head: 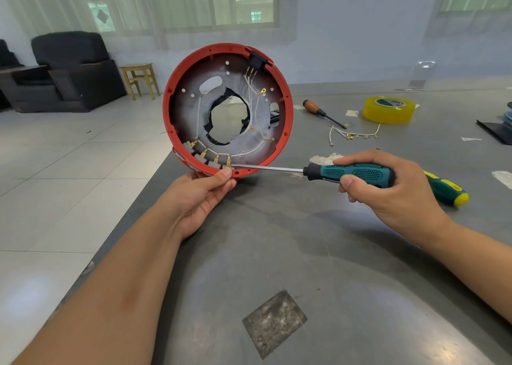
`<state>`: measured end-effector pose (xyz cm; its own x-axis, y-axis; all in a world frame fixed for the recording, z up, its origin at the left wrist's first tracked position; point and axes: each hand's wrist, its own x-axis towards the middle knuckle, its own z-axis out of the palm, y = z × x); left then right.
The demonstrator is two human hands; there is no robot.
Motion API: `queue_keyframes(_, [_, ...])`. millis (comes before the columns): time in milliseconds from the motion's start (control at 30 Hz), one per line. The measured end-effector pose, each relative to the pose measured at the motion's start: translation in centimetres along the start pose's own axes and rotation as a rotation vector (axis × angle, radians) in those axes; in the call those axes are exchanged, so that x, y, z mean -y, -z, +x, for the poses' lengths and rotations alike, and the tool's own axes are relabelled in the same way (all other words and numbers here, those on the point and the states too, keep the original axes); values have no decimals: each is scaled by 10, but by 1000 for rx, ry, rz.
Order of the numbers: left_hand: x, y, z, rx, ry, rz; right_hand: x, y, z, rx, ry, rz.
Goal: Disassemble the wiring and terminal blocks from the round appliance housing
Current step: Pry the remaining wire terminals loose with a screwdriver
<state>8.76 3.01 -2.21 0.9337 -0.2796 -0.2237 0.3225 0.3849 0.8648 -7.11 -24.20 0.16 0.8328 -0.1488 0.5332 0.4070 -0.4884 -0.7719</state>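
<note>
red housing [177,93] stands on edge, pinched by the left hand [202,195]; right hand [388,187] grips a screwdriver [349,172].

A: what's the housing [177,87] look like?
B: red round shell stood on edge at the table corner, open side facing us, hole in the middle. White wires [250,85] loop inside, four brass terminals [216,158] along the bottom rim.
</note>
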Motion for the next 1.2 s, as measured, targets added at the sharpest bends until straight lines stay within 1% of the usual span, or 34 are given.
queue_keyframes(200, [1, 0, 0, 5, -24, -20, -2, 0, -1, 1, 40, -57])
queue_keyframes(333, [1, 0, -1, 5, -24, -32, -4, 0, -1, 4, 31, -61])
queue_keyframes(433, [1, 0, -1, 8, -24, -37, -6, -2, -1, 3, 6, 40])
queue_keyframes(500, [1, 0, -2, 11, -19, -34, -9, -2, 1, -28, -29, 126])
queue_keyframes(600, [0, 2, -1, 13, -3, -39, -15, 1, 5, -81, -74, 141])
queue_keyframes(700, [-1, 3, -1, 13, 13, -43, -17, 6, 8, -97, -105, 152])
queue_keyframes(933, [-2, 4, -1, 22, 38, -9, -18, 7, 8, -57, -101, 116])
queue_keyframes(1200, [-5, 7, -1, 42, 74, -41, -14, 8, 8, -49, -106, 119])
